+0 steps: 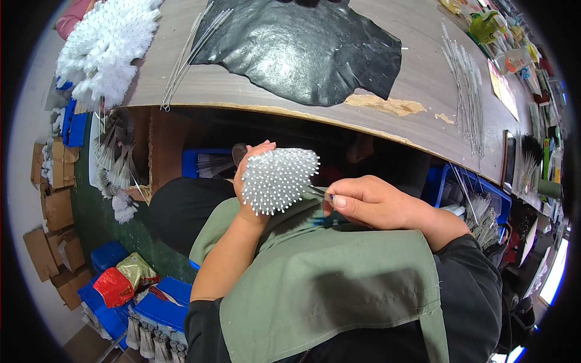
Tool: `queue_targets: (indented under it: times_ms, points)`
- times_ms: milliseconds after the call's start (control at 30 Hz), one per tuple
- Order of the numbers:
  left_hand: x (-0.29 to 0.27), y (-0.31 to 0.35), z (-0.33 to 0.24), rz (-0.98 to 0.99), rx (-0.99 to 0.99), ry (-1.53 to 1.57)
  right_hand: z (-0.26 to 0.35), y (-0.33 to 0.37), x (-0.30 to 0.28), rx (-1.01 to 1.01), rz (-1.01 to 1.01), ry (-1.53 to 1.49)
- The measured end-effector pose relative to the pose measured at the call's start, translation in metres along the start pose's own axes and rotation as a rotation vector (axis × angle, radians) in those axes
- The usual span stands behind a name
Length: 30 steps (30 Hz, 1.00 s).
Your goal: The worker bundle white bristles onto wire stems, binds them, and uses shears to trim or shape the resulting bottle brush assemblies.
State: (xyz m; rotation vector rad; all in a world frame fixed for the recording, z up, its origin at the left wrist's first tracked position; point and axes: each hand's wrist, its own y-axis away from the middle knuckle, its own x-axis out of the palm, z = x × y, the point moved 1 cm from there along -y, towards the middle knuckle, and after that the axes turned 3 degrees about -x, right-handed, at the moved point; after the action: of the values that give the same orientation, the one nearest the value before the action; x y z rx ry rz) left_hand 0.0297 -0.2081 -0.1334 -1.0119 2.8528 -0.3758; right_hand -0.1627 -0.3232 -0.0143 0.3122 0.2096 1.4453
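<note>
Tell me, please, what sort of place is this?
Probably a handwork workshop: a white-tipped bundle at the left hand, a bench with a chipped edge, and bunches of thin rods lying on it.

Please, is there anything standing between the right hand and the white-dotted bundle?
Only a thin dark piece, pinched in the right hand, bridges the gap toward the white-dotted bundle; nothing else visible stands between them.
</note>
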Motion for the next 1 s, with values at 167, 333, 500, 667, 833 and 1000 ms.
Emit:
queue_targets:
  times_ms: [167, 333, 500, 667, 833, 1000]
  points:
    - [-0.004, 0.000, 0.003, 0.007, 0.096, -0.221, 0.005, -0.005, 0.008, -0.078, 0.066, 0.009]
    - [-0.003, -0.006, -0.016, -0.010, 0.206, -0.379, 0.004, -0.013, 0.014, -0.064, 0.086, 0.038]
    - [-0.005, -0.005, -0.023, -0.067, 0.224, -0.431, 0.001, -0.013, 0.017, -0.002, 0.068, 0.046]
    - [-0.006, -0.006, -0.026, -0.033, 0.299, -0.585, -0.002, -0.016, 0.022, 0.013, 0.000, 0.028]
    - [-0.005, -0.006, -0.026, -0.033, 0.305, -0.576, -0.013, -0.022, 0.024, -0.118, -0.009, 0.108]
    - [-0.006, -0.006, -0.024, -0.071, 0.242, -0.498, -0.012, -0.022, 0.023, -0.256, 0.048, 0.088]
